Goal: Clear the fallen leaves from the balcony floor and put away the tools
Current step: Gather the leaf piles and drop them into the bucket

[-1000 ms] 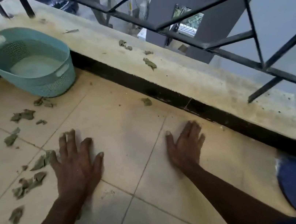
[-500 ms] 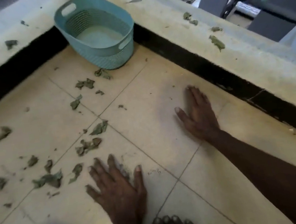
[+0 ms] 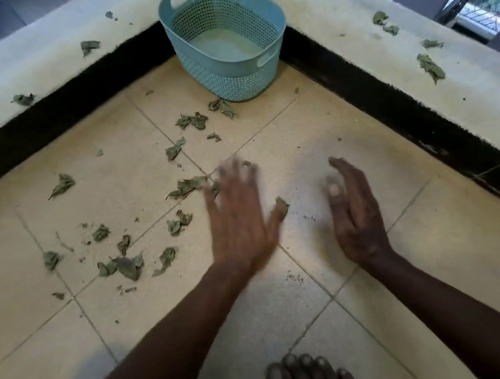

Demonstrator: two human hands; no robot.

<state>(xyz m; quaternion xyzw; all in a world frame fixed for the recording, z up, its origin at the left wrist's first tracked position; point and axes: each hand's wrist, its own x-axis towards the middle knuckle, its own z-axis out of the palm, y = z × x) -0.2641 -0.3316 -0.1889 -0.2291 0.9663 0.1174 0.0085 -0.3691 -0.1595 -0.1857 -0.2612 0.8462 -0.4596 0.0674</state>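
Teal basket (image 3: 234, 71) is standing in the corner with no leaves visible inside; dried leaves (image 3: 127, 266) are lying across the tiled floor (image 3: 132, 320) and ledge (image 3: 348, 28). Left hand (image 3: 237, 220) and right hand (image 3: 355, 215), spread and grasping nothing, are hovering nearby: clearing is barely beginning.

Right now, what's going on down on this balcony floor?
A person's left hand and right hand are open over the tiled floor, holding nothing; the left is blurred. Dry leaves lie scattered to their left, one leaf beside the left thumb, more on the ledge. The teal basket stands in the corner, no leaves visible inside.
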